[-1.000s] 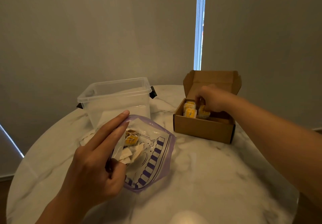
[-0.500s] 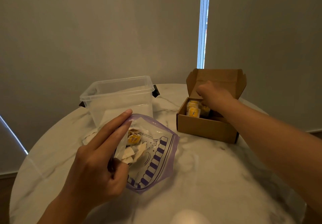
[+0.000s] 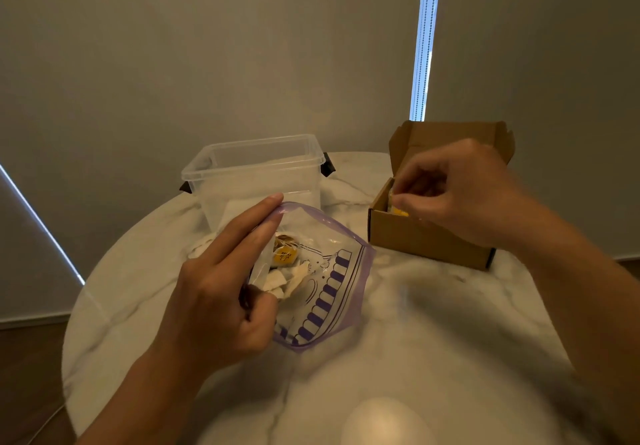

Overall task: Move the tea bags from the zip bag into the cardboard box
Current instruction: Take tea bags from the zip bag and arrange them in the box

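Note:
A clear zip bag with purple edging lies open on the round marble table. Several tea bags, pale ones and one with a yellow tag, are inside it. My left hand pinches the bag's near rim, with the forefinger stretched along the mouth and holding it open. The brown cardboard box stands at the right with its lid up. A yellow tea bag shows inside it. My right hand hovers over the box's left end with loosely curled fingers and nothing visibly in them.
A clear plastic tub with black latches stands behind the zip bag. Some pale scraps lie on the table at its left foot. The table's curved edge runs close on the left. A bright light patch lies on the near tabletop.
My right hand has risen out of the box and drawn back toward its left end, leaving the tea bag inside. The left hand still holds the bag open.

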Action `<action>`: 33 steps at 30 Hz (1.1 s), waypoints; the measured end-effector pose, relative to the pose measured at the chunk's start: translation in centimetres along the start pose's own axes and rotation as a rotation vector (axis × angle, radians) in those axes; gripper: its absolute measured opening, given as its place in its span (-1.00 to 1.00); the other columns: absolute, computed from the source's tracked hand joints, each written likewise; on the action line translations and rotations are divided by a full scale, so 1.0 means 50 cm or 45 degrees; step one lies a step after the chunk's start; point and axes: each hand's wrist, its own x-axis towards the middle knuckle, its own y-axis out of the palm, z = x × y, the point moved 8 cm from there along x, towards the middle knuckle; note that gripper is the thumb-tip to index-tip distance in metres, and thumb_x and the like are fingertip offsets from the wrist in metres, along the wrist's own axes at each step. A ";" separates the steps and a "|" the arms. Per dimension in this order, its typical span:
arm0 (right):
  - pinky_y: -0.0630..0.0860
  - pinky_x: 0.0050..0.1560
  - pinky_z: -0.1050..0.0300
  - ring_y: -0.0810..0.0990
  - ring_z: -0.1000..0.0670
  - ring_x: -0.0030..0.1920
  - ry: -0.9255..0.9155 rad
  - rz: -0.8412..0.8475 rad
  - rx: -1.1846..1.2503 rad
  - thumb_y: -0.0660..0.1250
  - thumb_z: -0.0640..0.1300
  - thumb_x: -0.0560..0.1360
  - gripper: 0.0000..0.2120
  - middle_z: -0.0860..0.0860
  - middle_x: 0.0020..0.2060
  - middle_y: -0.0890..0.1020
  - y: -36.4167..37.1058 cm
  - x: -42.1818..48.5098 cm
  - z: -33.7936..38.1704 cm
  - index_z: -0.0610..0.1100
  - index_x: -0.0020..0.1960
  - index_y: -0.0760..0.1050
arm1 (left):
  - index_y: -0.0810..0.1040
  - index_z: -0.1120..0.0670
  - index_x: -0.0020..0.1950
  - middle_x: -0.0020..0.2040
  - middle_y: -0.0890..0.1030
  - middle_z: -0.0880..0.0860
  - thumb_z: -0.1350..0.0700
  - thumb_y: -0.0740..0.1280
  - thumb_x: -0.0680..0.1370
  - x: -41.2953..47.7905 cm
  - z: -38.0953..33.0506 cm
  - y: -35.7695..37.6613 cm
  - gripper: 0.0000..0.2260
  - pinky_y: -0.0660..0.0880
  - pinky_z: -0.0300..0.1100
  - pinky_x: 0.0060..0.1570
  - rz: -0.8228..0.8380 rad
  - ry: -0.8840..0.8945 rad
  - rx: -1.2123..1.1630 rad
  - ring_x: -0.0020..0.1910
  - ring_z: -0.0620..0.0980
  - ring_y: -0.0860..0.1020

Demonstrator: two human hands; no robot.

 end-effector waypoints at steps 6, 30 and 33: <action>0.61 -0.15 0.32 0.64 0.22 -0.17 -0.120 0.465 0.193 0.45 -0.11 0.46 -0.87 0.15 -0.17 0.67 0.114 -0.090 0.141 0.05 0.00 0.65 | 0.42 0.23 0.43 0.49 0.39 0.06 0.18 0.20 0.41 0.014 -0.007 0.008 -0.44 0.63 -0.10 -0.11 0.033 0.006 0.005 0.35 -0.16 0.44; 0.59 -0.04 0.08 0.59 -0.03 -0.06 -0.248 0.591 -0.338 0.37 -0.22 0.53 -0.83 -0.03 -0.05 0.62 0.279 -0.048 0.135 -0.06 0.10 0.57 | 0.43 0.26 0.42 0.47 0.41 0.09 0.22 0.19 0.38 0.008 -0.015 0.015 -0.42 0.62 -0.06 -0.11 0.047 0.000 -0.020 0.20 -0.07 0.53; 0.59 -0.01 0.09 0.60 0.03 -0.06 -0.242 0.463 -0.153 0.35 -0.16 0.55 -0.86 0.00 -0.06 0.66 0.228 -0.068 0.138 -0.05 0.08 0.61 | 0.42 0.26 0.43 0.48 0.41 0.09 0.22 0.20 0.39 0.007 -0.012 0.012 -0.42 0.60 -0.14 -0.04 0.028 0.008 -0.020 0.31 -0.19 0.47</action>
